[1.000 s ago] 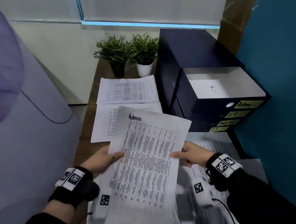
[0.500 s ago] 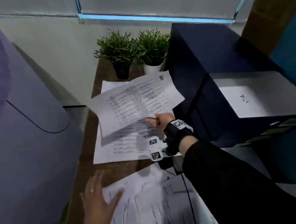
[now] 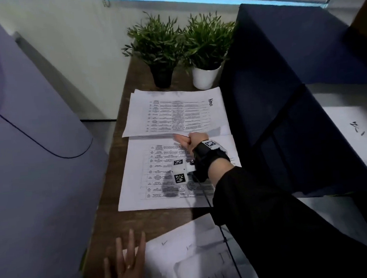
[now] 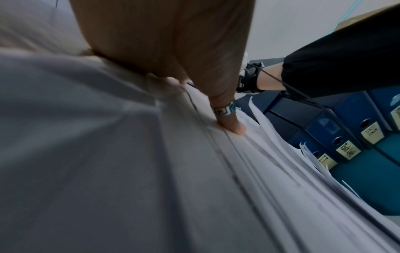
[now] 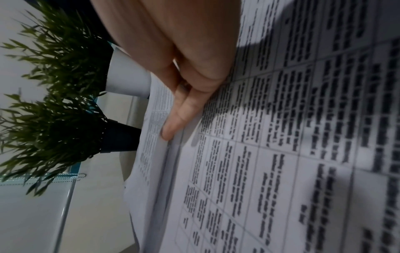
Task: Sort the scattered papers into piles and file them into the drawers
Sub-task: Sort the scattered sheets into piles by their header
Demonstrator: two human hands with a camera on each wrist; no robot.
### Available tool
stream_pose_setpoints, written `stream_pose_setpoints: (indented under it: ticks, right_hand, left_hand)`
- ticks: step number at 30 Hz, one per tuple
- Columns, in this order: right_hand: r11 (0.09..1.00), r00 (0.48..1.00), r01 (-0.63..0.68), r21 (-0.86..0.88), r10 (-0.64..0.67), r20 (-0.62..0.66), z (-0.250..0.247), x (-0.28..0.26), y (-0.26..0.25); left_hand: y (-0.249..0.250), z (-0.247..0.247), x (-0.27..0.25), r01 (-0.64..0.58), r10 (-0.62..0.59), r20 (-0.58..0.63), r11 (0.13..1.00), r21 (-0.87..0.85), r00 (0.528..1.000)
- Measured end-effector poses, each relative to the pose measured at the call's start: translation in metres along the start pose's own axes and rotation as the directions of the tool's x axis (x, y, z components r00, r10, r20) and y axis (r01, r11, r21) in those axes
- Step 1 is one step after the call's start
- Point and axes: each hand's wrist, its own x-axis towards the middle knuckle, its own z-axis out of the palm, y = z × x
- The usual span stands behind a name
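The sheet headed "Admin" (image 3: 177,111) lies on top of the far pile, just in front of the plants. My right hand (image 3: 188,139) reaches over the nearer pile (image 3: 157,182) and its straight fingers (image 5: 173,126) touch the Admin sheet's near edge. My left hand (image 3: 125,267) lies flat with spread fingers on the scattered papers (image 3: 195,251) at the desk's near end; its ringed finger (image 4: 229,123) presses on them. The dark blue drawer unit (image 3: 282,91) stands to the right with its top drawer (image 3: 352,134) pulled out. Its lower drawers carry yellow labels (image 4: 348,150).
Two potted plants, one in a black pot (image 3: 161,76) and one in a white pot (image 3: 206,78), stand at the desk's far end. A large grey-purple panel (image 3: 31,168) borders the narrow wooden desk (image 3: 110,217) on the left.
The Admin sheet went from both hands, held up, across to the far pile in the right hand and now lies flat there. The left hand dropped onto the near papers.
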Motion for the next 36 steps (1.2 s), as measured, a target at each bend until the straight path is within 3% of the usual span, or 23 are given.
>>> stream_pose_setpoints:
  ticks: [2, 4, 7, 10, 13, 16, 18, 20, 21, 24, 26, 29, 31, 33, 36]
  right_hand:
    - [0.999, 1.0, -0.01, 0.048, 0.01, 0.014, 0.003, -0.008, -0.001]
    - [0.999, 0.999, -0.033, 0.01, 0.032, 0.029, 0.004, -0.025, -0.004]
    - [0.993, 0.999, -0.036, -0.113, 0.037, 0.01, -0.008, -0.062, -0.009]
    - [0.942, 0.995, -0.019, -0.336, 0.051, 0.089, -0.034, -0.111, -0.006]
    - [0.782, 0.975, 0.076, -0.619, 0.07, 0.209, -0.069, -0.165, 0.015]
    - [0.572, 0.961, 0.22, -0.79, 0.015, 0.278, -0.109, -0.2, 0.044]
    - [0.428, 0.943, 0.308, -0.85, -0.016, 0.333, -0.133, -0.216, 0.062]
    - [0.366, 0.93, 0.349, -0.863, -0.018, 0.368, -0.145, -0.226, 0.08]
    - [0.34, 0.923, 0.37, -0.865, -0.029, 0.383, -0.147, -0.229, 0.089]
    - [0.182, 0.893, 0.449, -0.875, -0.091, 0.44, -0.141, -0.238, 0.11]
    - [0.081, 0.862, 0.503, -0.861, -0.126, 0.491, -0.129, -0.246, 0.117]
    - [-0.127, 0.792, 0.59, -0.797, -0.103, 0.602, -0.101, -0.252, 0.117]
    - [-0.269, 0.8, 0.571, -0.776, -0.028, 0.599, -0.085, -0.249, 0.111]
    - [-0.316, 0.821, 0.523, -0.791, -0.061, 0.568, -0.077, -0.247, 0.101]
    - [-0.32, 0.73, 0.557, -0.766, -0.25, 0.636, -0.086, -0.247, 0.092]
  left_hand:
    - [0.006, -0.006, -0.007, 0.094, -0.071, 0.172, 0.987, -0.128, 0.982]
    - [0.003, -0.017, -0.007, 0.169, -0.142, 0.146, 0.967, -0.193, 0.979]
    - [0.009, -0.033, -0.009, 0.119, -0.082, 0.208, 0.978, -0.169, 0.975]
    - [0.011, -0.036, -0.016, 0.135, -0.078, 0.18, 0.934, -0.33, 0.981]
    - [0.008, -0.035, -0.029, 0.074, -0.059, 0.047, 0.878, -0.472, 0.997]
    - [0.0, -0.044, -0.044, 0.093, -0.272, -0.106, 0.627, -0.774, 0.956]
    - [-0.004, -0.047, -0.054, 0.152, -0.437, -0.063, 0.44, -0.885, 0.897]
    - [-0.003, -0.044, -0.065, 0.213, -0.488, 0.05, 0.283, -0.935, 0.871]
    - [0.0, -0.044, -0.07, 0.238, -0.48, 0.095, 0.245, -0.94, 0.872]
    - [0.009, -0.04, -0.082, 0.266, -0.387, 0.13, 0.321, -0.909, 0.913]
    - [0.011, -0.04, -0.088, 0.232, -0.339, 0.117, 0.323, -0.917, 0.934]
    - [0.014, -0.046, -0.095, 0.181, -0.278, 0.13, 0.168, -0.969, 0.952]
    - [0.018, -0.052, -0.1, 0.147, -0.257, 0.125, 0.07, -0.987, 0.958]
    - [0.018, -0.057, -0.102, 0.114, -0.286, 0.097, 0.044, -0.992, 0.953]
    - [0.011, -0.057, -0.099, 0.052, -0.37, 0.056, -0.019, -0.998, 0.927]
